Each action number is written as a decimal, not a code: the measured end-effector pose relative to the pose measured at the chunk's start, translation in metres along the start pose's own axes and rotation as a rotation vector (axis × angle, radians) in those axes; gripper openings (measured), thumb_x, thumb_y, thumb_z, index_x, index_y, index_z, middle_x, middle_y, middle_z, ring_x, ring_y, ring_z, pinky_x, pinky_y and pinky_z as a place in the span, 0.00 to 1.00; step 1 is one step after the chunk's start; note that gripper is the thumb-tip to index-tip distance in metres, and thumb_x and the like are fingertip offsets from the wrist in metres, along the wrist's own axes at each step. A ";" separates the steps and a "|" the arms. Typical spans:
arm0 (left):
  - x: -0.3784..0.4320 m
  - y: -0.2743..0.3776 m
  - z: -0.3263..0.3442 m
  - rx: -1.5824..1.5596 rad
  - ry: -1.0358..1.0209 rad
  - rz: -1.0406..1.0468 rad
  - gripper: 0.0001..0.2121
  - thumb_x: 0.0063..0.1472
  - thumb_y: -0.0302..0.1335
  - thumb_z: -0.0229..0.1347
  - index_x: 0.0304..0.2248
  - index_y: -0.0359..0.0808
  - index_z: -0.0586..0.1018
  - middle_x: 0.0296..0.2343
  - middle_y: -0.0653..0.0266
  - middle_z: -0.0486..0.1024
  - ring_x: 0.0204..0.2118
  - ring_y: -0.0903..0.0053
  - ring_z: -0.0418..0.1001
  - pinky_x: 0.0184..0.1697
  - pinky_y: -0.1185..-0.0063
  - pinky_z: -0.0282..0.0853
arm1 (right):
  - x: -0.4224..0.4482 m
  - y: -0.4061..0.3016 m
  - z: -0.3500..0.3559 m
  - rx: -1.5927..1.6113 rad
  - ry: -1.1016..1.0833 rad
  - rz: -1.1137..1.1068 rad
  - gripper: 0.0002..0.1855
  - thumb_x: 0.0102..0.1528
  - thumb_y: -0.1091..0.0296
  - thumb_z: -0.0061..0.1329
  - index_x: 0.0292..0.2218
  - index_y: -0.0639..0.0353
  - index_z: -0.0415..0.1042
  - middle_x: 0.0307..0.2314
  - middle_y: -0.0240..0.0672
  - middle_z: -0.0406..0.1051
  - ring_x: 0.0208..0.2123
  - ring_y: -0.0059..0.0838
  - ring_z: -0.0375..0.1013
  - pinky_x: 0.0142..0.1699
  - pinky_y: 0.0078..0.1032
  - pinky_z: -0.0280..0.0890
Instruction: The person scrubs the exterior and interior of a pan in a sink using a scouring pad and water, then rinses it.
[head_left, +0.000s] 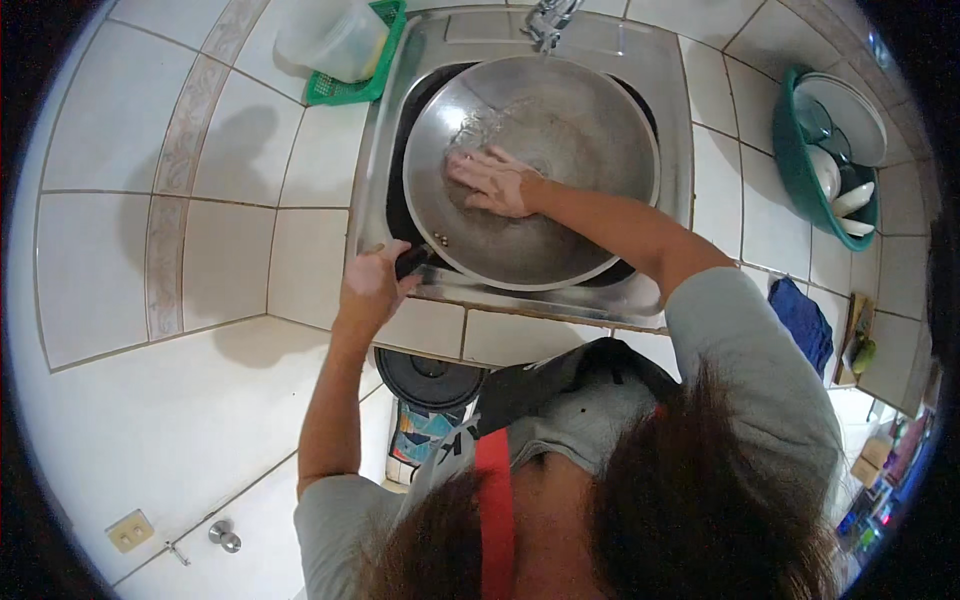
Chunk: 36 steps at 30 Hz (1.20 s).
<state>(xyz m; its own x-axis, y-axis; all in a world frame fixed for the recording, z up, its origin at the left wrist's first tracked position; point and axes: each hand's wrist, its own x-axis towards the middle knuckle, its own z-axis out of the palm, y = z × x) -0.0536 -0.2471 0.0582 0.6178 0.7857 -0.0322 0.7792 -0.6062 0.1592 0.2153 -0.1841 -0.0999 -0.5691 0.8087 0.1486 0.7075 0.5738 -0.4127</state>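
A wide metal wok (592, 142) rests in the stainless steel sink (671, 150), covering most of the basin. Rivets show on its inner wall near the black handle (415, 260) at the lower left. My left hand (373, 283) is wrapped around that handle. Inside the wok, my right hand (495, 181) lies palm down with its fingers spread, touching or close to the inner surface. Rippling water shows just beyond its fingertips. Above the wok's far rim stands the chrome faucet (550, 26). The right palm is hidden from view.
On the left, a translucent plastic container (330, 41) sits in a green basket (345, 90). A teal basin (787, 150) of dishes stands on the right counter. Nearer lie a blue cloth (801, 322) and a wooden board (851, 337). A black round lid (429, 379) shows below the counter edge.
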 end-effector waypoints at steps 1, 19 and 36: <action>-0.002 -0.001 0.004 -0.048 0.139 0.027 0.22 0.40 0.32 0.66 0.38 0.39 0.74 0.21 0.60 0.74 0.25 0.67 0.73 0.29 0.73 0.68 | 0.007 0.003 -0.006 -0.002 -0.002 -0.005 0.33 0.55 0.51 0.39 0.58 0.51 0.48 0.59 0.41 0.41 0.61 0.40 0.41 0.62 0.40 0.36; -0.003 0.023 0.019 -0.523 0.262 -0.500 0.19 0.41 0.29 0.67 0.30 0.32 0.72 0.19 0.60 0.76 0.20 0.77 0.74 0.25 0.81 0.68 | 0.054 0.022 -0.028 -0.291 -0.132 0.207 0.34 0.57 0.48 0.34 0.59 0.55 0.43 0.61 0.35 0.35 0.63 0.37 0.34 0.62 0.50 0.30; -0.005 0.028 0.006 -0.502 0.287 -0.548 0.18 0.39 0.26 0.67 0.28 0.33 0.72 0.22 0.59 0.75 0.24 0.75 0.75 0.28 0.79 0.69 | -0.110 -0.033 -0.103 -0.051 -0.874 0.322 0.37 0.58 0.40 0.26 0.61 0.51 0.37 0.61 0.37 0.31 0.63 0.34 0.29 0.64 0.43 0.30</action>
<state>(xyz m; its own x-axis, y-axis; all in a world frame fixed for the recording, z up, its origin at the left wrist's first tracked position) -0.0344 -0.2682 0.0568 0.0556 0.9984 0.0096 0.7812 -0.0495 0.6223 0.2977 -0.2786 -0.0103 -0.4408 0.5567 -0.7041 0.8918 0.3607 -0.2732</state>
